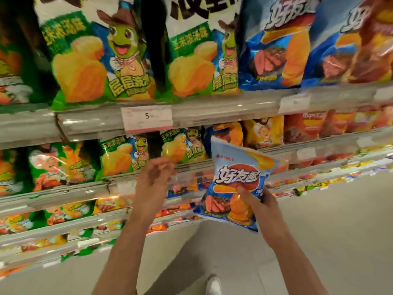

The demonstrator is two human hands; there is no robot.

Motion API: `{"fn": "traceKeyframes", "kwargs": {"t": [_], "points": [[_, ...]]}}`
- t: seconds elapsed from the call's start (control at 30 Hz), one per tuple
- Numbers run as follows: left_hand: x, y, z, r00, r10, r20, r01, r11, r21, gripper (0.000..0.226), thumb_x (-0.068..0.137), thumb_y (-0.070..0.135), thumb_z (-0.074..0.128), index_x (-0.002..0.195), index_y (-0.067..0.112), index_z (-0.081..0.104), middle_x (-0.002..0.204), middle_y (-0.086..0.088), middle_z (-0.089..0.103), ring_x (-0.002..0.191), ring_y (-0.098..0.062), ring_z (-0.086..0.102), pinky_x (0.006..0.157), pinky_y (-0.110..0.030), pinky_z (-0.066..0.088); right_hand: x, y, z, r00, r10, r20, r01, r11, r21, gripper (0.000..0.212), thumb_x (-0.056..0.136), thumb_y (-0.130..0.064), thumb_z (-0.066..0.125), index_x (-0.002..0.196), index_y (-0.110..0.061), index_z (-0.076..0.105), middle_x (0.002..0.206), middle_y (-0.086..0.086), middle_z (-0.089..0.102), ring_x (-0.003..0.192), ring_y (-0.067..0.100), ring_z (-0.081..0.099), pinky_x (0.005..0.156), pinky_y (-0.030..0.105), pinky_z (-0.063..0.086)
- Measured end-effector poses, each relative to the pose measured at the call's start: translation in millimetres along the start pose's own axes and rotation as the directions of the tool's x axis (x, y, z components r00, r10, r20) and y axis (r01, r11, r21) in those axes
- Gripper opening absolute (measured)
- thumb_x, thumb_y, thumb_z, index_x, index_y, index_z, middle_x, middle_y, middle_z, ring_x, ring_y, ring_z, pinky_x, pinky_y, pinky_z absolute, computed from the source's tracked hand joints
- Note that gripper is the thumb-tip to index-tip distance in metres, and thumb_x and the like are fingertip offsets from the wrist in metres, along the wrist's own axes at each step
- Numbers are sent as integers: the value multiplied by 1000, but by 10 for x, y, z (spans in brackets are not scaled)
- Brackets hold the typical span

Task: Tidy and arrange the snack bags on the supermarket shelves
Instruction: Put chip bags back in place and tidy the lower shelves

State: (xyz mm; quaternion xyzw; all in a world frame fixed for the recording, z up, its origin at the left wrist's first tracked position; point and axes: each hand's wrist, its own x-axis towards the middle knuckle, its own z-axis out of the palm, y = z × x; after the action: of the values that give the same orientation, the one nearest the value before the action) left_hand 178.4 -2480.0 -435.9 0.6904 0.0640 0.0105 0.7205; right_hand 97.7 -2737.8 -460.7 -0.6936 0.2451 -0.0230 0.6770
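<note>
Now the right hand grips the small blue snack bag upright, just right of the left hand, whose loose, empty fingers reach toward the green bags.

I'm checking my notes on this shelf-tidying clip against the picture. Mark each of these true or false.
1. The right hand holds a small blue snack bag. True.
2. The left hand grips a green bag. False: it holds nothing, its fingers reaching toward the shelf edge.
3. Large green bags stand on the upper shelf, left of large blue bags. True.
4. The held bag rests on a shelf. False: it is in the air, in front of the shelves.
5. A price tag showing 5 hangs under the green bags. True.
</note>
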Motion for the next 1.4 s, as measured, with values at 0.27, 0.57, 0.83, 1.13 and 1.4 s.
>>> {"fn": "traceKeyframes", "kwargs": {"t": [0.27, 0.57, 0.83, 1.13, 1.4], "points": [[-3, -124, 896, 997, -61, 45, 55, 991, 120, 11, 101, 20, 66, 109, 25, 71, 111, -2, 74, 108, -22, 71, 96, -48, 58, 652, -215, -646, 996, 18, 87, -12, 997, -71, 61, 73, -51, 81, 127, -26, 68, 116, -5, 78, 109, 21, 74, 98, 47, 58], [32, -197, 1561, 955, -153, 254, 87, 964, 252, 59, 75, 81, 66, 124, 50, 58, 118, 28, 69, 110, 7, 65, 90, -19, 55, 957, -318, -642, 961, 1, 276, 25, 995, -92, 62, 73, -67, 78, 124, -34, 69, 113, -12, 78, 106, 13, 74, 101, 47, 57], [15, -267, 1801, 993, -75, 95, 61, 987, 147, 70, 82, 55, 72, 145, 31, 53, 125, 19, 71, 117, -3, 67, 103, -41, 56, 1224, -361, -746, 924, -52, 378, 118, 981, -154, 53, 83, -65, 72, 127, -36, 65, 114, -18, 76, 106, 4, 72, 100, 38, 57], [53, -283, 1770, 995, 0, -101, 14, 990, 139, 65, 88, 53, 67, 146, 29, 51, 144, 10, 61, 134, -12, 57, 113, -46, 48, 1622, -586, -1192, 925, -349, 147, 378, 834, -402, 50, 91, -54, 71, 127, -20, 64, 117, -5, 69, 109, 9, 65, 89, 24, 54], [122, -191, 1747, 988, 34, -148, -8, 984, 178, 64, 90, 55, 65, 148, 31, 49, 141, 14, 62, 128, -6, 60, 109, -45, 52, 2125, -715, -1091, 910, -383, 155, 403, 741, -536, 72, 94, -46, 69, 145, -2, 44, 130, 13, 61, 122, 29, 58, 102, 39, 51]]}}
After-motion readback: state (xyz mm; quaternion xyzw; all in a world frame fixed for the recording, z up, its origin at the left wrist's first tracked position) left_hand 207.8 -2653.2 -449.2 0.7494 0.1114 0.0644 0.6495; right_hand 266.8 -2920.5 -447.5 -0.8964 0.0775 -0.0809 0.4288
